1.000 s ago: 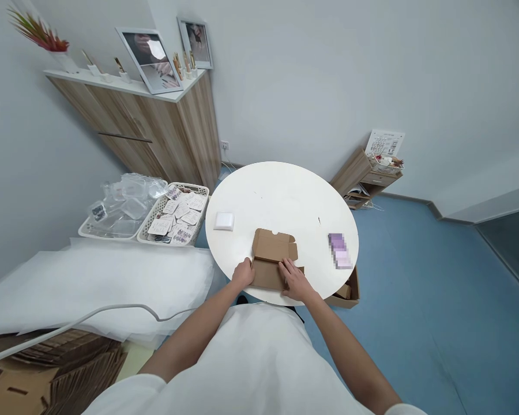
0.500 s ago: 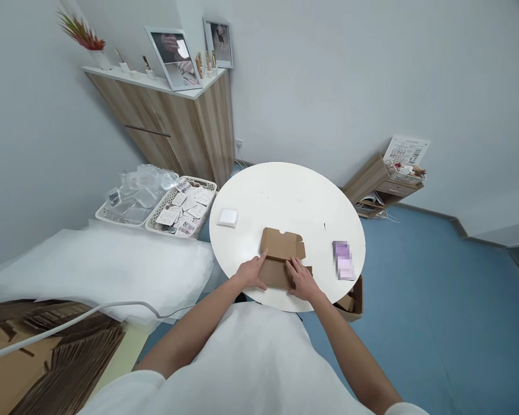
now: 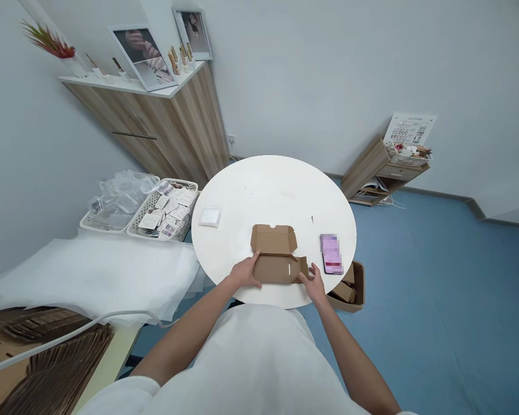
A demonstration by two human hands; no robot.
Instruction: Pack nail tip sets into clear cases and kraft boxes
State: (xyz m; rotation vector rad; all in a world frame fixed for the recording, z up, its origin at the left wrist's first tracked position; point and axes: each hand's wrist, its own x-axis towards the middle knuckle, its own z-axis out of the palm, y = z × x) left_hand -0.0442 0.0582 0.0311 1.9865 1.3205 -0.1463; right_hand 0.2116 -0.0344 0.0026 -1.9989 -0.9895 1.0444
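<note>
A flat brown cardboard box blank (image 3: 274, 259) lies near the front edge of the round white table (image 3: 277, 196), its far flap folded up. My left hand (image 3: 244, 273) rests on the blank's left end, fingers stretched along the edge. My right hand (image 3: 315, 282) touches the right side flap with its fingers pinched on the cardboard. A small white square pad (image 3: 210, 217) lies at the table's left. A purple packet (image 3: 331, 253) lies at the right, just beyond my right hand.
Two white baskets (image 3: 132, 229) with plastic cases and cards stand left of the table, behind a white-covered bed (image 3: 82, 276). Flat cardboard blanks (image 3: 43, 369) are stacked at bottom left. An open carton (image 3: 350, 288) sits on the blue floor under the table's right edge. Wooden cabinets stand against the wall.
My right hand has slid from the middle of the blank out to its right flap. My left hand stays at the left end. The head view has shifted slightly.
</note>
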